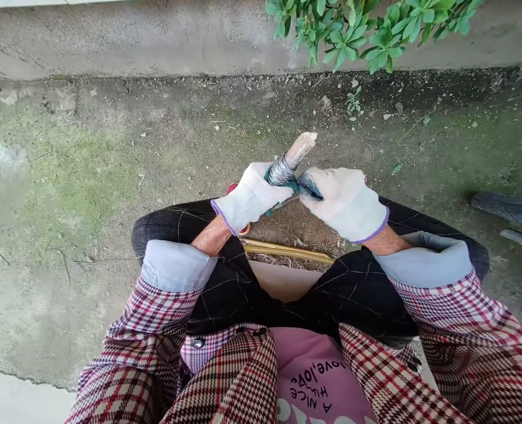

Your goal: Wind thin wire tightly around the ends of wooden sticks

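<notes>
Both my hands wear white gloves with purple cuffs. My left hand (248, 197) is closed around a wooden stick (301, 146) whose pale, chipped end points up and away. A band of grey wire (281, 169) is wound tightly around the stick just above my fingers. My right hand (343, 200) pinches the loose end of that wire (286, 202) close beside the stick, its fingertips dirty. Something green shows under the winding, and a red bit peeks out below my left hand. Both hands sit above my knees.
I sit or squat on mossy concrete ground. A container of soil with a yellowish rim (287, 252) stands between my knees. A leafy green plant (358, 29) hangs over at the top. A low concrete kerb (132, 41) runs behind. Dark objects (508, 209) lie at right.
</notes>
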A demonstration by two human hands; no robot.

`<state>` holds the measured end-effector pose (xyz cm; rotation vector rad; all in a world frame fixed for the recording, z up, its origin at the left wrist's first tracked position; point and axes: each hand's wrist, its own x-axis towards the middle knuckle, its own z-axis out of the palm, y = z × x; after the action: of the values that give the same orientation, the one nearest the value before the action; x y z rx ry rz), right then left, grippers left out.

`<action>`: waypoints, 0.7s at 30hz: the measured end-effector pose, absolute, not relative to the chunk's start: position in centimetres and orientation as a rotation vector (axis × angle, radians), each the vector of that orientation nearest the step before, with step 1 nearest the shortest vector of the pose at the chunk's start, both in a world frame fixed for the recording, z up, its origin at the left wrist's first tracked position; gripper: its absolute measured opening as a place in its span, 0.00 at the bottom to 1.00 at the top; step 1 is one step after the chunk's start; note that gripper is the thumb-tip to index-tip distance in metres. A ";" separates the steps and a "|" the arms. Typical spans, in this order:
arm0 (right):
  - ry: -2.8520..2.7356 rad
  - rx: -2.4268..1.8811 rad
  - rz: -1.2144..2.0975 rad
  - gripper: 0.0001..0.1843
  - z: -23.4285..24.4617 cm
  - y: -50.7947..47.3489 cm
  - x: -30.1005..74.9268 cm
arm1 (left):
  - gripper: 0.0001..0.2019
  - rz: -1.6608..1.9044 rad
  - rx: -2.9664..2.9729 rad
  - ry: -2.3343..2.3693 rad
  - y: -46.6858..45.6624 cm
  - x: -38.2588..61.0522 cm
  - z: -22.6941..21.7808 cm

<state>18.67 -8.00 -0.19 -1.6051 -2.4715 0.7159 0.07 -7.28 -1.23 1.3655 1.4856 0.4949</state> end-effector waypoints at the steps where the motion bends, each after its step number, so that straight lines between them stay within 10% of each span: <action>1: -2.500 -1.617 0.690 0.05 -0.3 -8.0 18.6 | 0.08 0.502 1.371 1.499 -7.3 0.2 -1.3; 21: -2.712 -1.849 0.536 0.07 1.1 -8.6 16.8 | 0.09 0.636 1.434 1.548 -7.9 0.7 -2.0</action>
<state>16.80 -8.56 1.15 -1.8486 -2.7120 0.5357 0.73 -7.88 -2.01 1.4343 1.5484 0.6356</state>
